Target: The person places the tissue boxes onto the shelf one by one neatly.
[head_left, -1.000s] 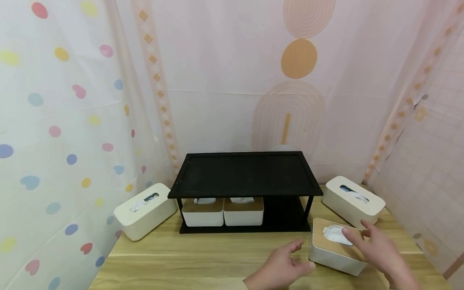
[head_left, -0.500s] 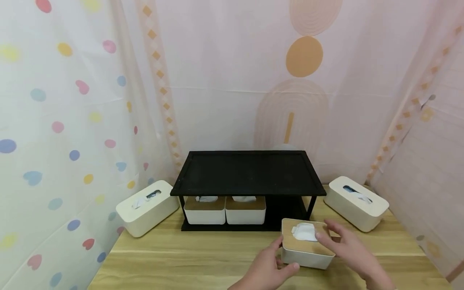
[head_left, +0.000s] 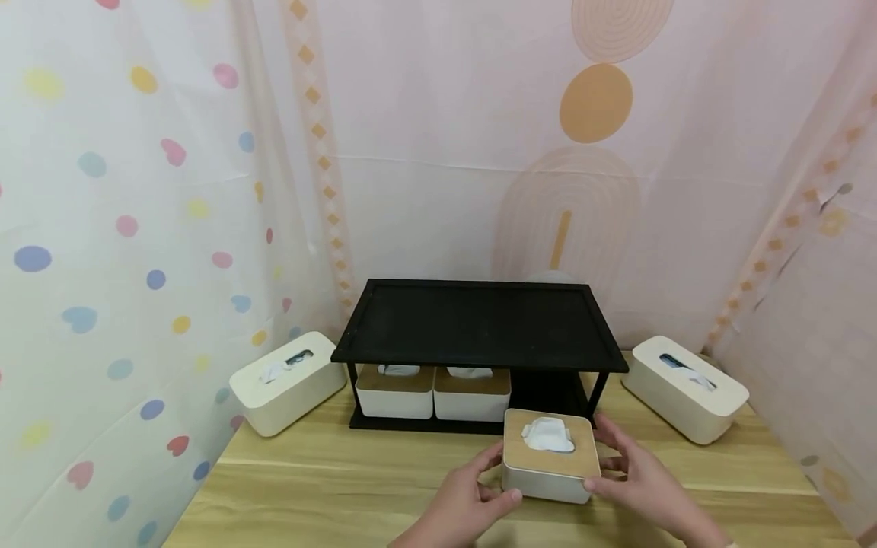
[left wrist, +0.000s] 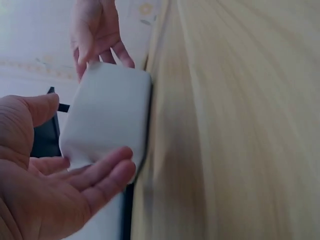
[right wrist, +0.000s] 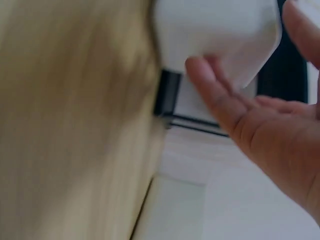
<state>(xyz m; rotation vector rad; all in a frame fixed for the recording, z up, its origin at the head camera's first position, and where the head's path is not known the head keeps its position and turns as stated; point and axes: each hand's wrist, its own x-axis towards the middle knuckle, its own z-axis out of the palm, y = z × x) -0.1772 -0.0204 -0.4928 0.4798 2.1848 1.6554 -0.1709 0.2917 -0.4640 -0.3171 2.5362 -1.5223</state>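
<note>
A tissue box [head_left: 551, 457] with a white body and wood-look lid stands in front of the black shelf's right half, white tissue poking out of its slot. At its left end is my left hand [head_left: 460, 498], fingers touching the wall and thumb near the front corner. On the opposite end lies my right hand [head_left: 637, 479], its fingers against the box and its thumb by the front corner. The left wrist view shows the box's white wall [left wrist: 112, 110] between both hands, with fingers mostly straight. Blur in the right wrist view hides the exact contact of the right fingers [right wrist: 220, 95].
The black two-level shelf [head_left: 479, 323] holds two similar wood-lidded tissue boxes [head_left: 395, 396] side by side at its lower left. Long cream tissue boxes stand at the left [head_left: 288, 380] and right [head_left: 685, 390]. Curtains [head_left: 445, 114] surround the wooden table [head_left: 308, 487].
The wood-lidded tissue box has slid left and turned straighter, toward the front of the shelf. Both hands have moved left with it, and the right hand has come from above the lid to its right end.
</note>
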